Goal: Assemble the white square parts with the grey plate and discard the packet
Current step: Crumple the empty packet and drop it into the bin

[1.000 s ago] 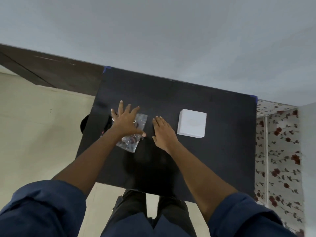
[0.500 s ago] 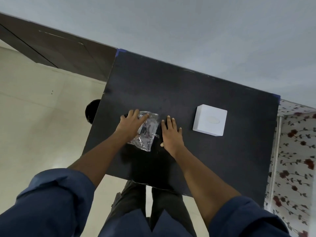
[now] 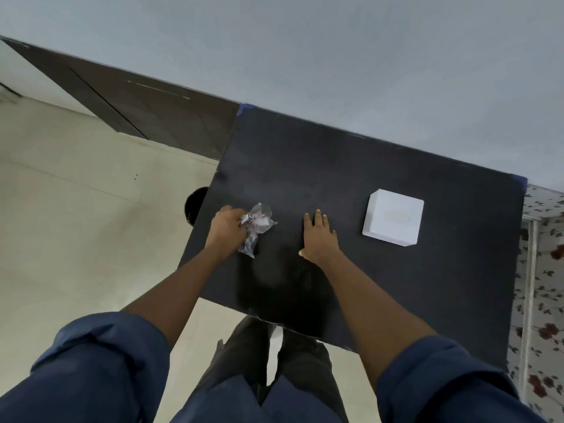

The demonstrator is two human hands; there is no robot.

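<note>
A crumpled clear plastic packet [image 3: 258,225] sits near the left edge of the black table [image 3: 351,166], and my left hand [image 3: 227,228] is closed around its left side. My right hand [image 3: 319,236] lies flat on the table, palm down with fingers together, a short way to the right of the packet. Further right stands a white square block [image 3: 393,217] with a faint oval mark on its top face. I see no separate grey plate.
A round dark object [image 3: 195,204] pokes out below the table's left edge, over the pale tiled floor [image 3: 76,224]. A dark wooden door [image 3: 146,117] stands at the back left. Floral cloth [image 3: 543,270] borders the table's right side.
My left hand went from lying flat on the packet to closing its fingers around it and crumpling it. My right hand stays flat. The camera view has shifted.
</note>
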